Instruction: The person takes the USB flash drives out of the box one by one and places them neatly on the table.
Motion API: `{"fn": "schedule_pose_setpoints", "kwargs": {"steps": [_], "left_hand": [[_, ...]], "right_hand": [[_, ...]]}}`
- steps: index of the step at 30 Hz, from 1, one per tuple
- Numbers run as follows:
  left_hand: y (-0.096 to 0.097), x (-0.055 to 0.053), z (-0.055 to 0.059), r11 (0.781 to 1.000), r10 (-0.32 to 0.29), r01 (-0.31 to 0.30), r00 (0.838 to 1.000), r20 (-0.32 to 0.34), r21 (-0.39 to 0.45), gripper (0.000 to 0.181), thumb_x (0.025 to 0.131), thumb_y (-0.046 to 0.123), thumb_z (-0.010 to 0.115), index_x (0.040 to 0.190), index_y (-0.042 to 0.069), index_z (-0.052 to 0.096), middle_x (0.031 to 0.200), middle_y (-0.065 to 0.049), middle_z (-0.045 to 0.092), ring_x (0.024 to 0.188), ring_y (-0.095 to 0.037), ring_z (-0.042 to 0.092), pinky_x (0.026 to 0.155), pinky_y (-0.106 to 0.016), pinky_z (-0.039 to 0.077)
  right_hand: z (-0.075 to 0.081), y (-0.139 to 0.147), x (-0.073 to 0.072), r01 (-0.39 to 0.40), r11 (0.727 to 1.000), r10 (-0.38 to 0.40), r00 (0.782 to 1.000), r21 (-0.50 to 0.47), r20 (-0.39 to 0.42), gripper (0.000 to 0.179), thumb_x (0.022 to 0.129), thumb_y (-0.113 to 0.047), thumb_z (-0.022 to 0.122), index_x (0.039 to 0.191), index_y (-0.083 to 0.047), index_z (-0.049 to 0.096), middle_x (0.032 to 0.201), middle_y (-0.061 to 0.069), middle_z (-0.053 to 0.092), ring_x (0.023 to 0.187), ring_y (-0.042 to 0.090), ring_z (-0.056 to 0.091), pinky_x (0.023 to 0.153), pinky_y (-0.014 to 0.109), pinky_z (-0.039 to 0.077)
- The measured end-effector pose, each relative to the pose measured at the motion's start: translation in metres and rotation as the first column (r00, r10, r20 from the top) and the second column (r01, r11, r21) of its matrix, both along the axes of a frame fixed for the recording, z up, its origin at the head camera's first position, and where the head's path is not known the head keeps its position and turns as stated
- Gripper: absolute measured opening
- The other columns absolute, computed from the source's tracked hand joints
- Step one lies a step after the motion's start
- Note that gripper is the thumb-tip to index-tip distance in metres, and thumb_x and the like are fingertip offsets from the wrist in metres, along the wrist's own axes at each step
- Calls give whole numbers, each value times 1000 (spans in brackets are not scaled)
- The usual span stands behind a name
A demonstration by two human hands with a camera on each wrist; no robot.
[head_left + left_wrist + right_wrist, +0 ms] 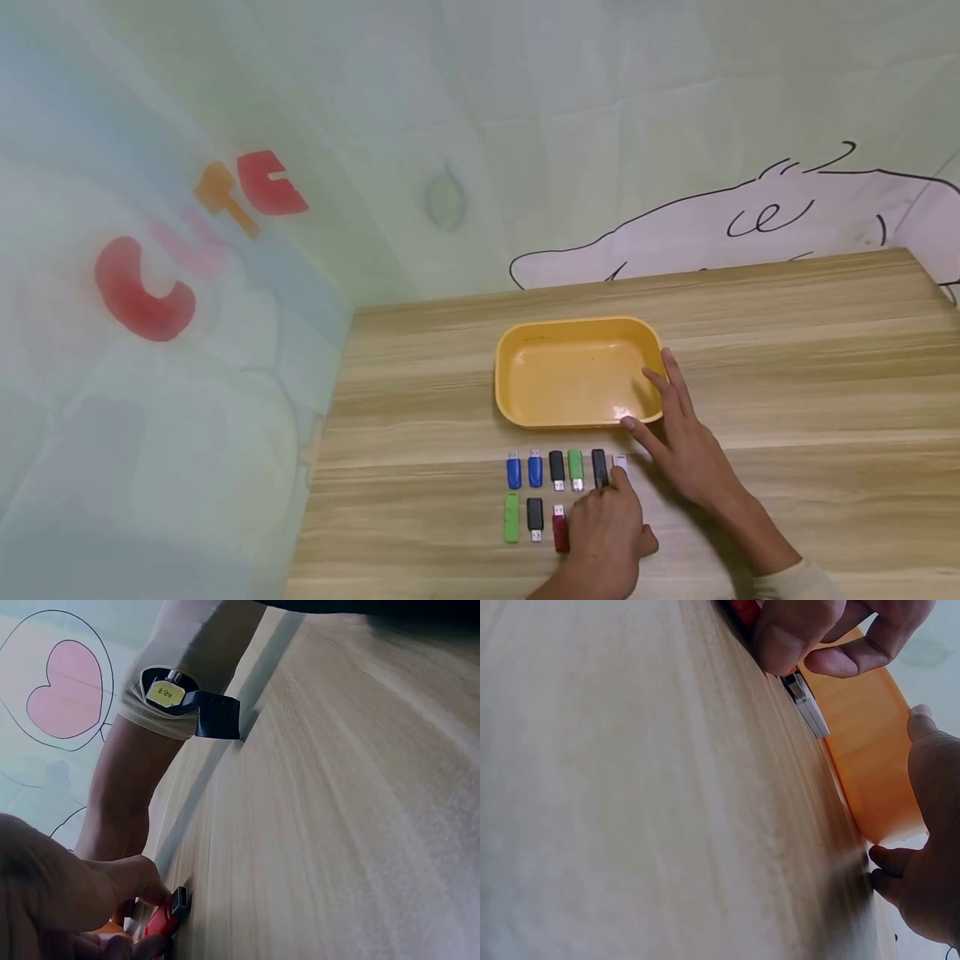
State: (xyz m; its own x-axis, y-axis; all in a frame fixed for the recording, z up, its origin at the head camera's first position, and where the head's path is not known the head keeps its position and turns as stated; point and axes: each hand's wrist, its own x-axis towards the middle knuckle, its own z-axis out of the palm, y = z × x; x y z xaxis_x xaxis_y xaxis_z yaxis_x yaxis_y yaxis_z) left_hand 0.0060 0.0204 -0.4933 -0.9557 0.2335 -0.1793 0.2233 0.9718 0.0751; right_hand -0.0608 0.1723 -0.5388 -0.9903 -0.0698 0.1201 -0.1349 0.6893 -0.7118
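Note:
My left hand [607,533] is low over the rows of USB sticks, its index finger reaching to a pale-ended USB stick [619,460]. In the left wrist view, its thumb and fingers close about a red USB stick [163,919] with a dark end; the hand partly hides it. My right hand [693,458] spreads its fingers against the right end of the yellow tray [510,408], with its thumb at the front rim. Beside the left hand lie another red USB stick [560,529] and a black one [600,468].
Two blue USB sticks [513,471], a black one [557,468] and a green one [575,468] continue the upper row. Below them lie a green stick [512,518] and a black stick [535,518]. A printed cloth [450,200] hangs behind the wooden table [810,350].

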Motion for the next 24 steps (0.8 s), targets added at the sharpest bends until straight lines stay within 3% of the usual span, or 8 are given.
{"fn": "schedule_pose_setpoints", "kwargs": {"steps": [9, 13, 16, 20, 22, 24], "left_hand": [[2, -4, 2, 1000, -13, 14, 998, 59, -16, 64, 76, 53, 90, 115, 12, 59, 73, 1, 64, 65, -13, 65, 59, -28, 51], [-1, -5, 9, 999, -49, 49, 999, -14, -7, 66, 78, 58, 87, 115, 11, 60, 73, 2, 65, 68, -11, 66, 60, -25, 51], [-9, -8, 14, 995, -87, 91, 992, -95, 47, 62, 79, 58, 85, 111, 11, 59, 71, 4, 63, 66, -11, 65, 57, -24, 50], [-28, -21, 19, 967, -160, 169, 985, -66, 192, 52, 89, 54, 80, 114, 15, 57, 81, 9, 59, 72, -4, 59, 61, -20, 49], [-40, -29, 20, 941, -219, 228, 974, -65, 251, 50, 95, 53, 75, 124, 16, 57, 94, 10, 60, 85, -3, 59, 74, -19, 53], [-53, -36, 21, 913, -265, 288, 957, -118, 290, 53, 98, 52, 72, 133, 15, 56, 110, 9, 62, 99, -4, 59, 87, -20, 54]], "right_hand": [[-2, 3, -3, -1, 1000, 1, 1000, 13, 13, 79, 106, -46, 63, 168, -17, 23, 180, -6, -10, 118, 49, 65, 87, 67, 56], [-2, 3, -3, 2, 1000, -2, 1000, 22, 20, 80, 106, -46, 62, 168, -17, 21, 180, -5, -10, 114, 49, 67, 85, 67, 56], [-3, 3, -4, 3, 1000, -3, 1000, 25, 17, 82, 106, -46, 63, 169, -17, 19, 180, -4, -8, 112, 49, 68, 83, 66, 56], [-3, 3, -2, 2, 1000, -2, 1000, 22, 19, 84, 105, -47, 64, 170, -18, 17, 181, -1, -6, 112, 48, 69, 83, 65, 57], [-3, 3, 0, 2, 1000, -2, 1000, 18, 20, 85, 105, -47, 64, 170, -19, 16, 181, 1, -5, 115, 49, 68, 86, 66, 56], [-3, 3, 2, 6, 1000, -6, 999, 14, 32, 85, 105, -47, 63, 170, -20, 15, 181, 2, -8, 122, 51, 65, 89, 68, 55]]}}
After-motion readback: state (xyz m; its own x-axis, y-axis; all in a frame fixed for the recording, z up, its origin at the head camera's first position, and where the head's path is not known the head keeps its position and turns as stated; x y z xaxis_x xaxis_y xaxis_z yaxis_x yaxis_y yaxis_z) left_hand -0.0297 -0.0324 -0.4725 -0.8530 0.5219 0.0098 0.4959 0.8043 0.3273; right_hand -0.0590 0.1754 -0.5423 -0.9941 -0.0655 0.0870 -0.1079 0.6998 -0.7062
